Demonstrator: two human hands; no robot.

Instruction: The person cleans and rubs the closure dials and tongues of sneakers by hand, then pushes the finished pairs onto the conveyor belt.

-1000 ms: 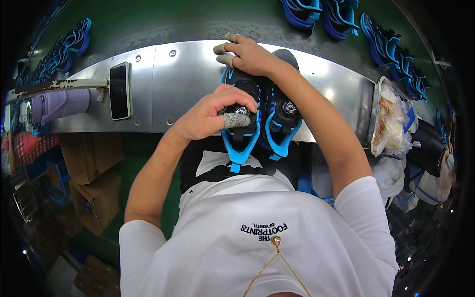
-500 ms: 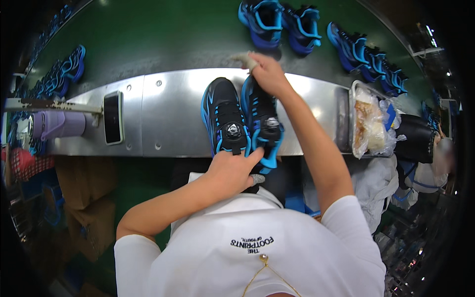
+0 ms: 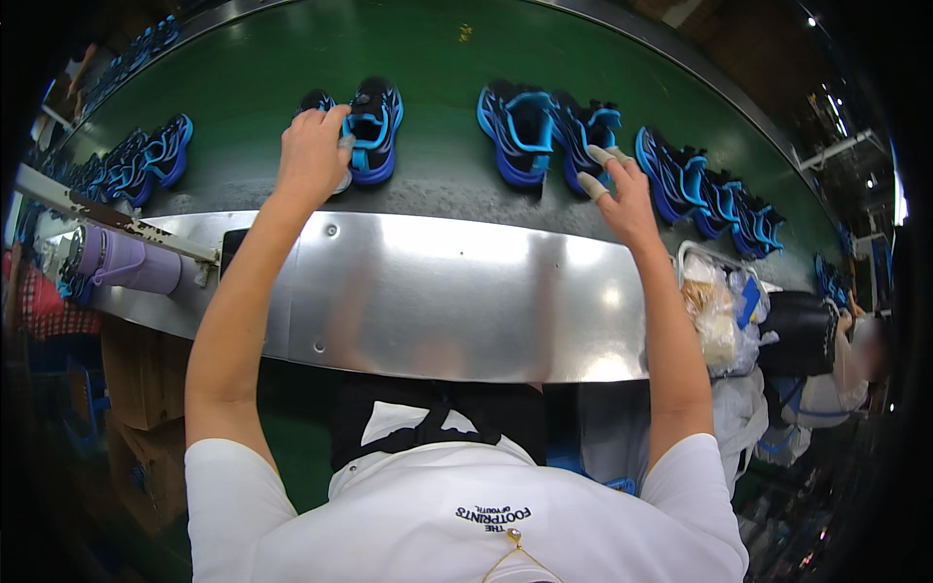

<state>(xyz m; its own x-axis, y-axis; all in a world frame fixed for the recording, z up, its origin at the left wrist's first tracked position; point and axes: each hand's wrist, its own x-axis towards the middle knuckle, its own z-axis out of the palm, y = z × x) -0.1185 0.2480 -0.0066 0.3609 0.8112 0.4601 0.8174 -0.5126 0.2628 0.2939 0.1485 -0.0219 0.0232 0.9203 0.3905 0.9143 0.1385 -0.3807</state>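
Shoes — hands at two separate pairs

free belt gap btwn mid-l. shoes & ctr shoes

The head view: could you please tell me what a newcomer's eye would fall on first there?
Probably the black-and-blue shoes, standing in groups across the green surface in the upper half. Next, the left hand is at the pair left of centre, and the right hand, with pale covers on some fingertips, is at a shoe right of centre. The purple bottle at the left end of the shiny metal ledge also stands out.
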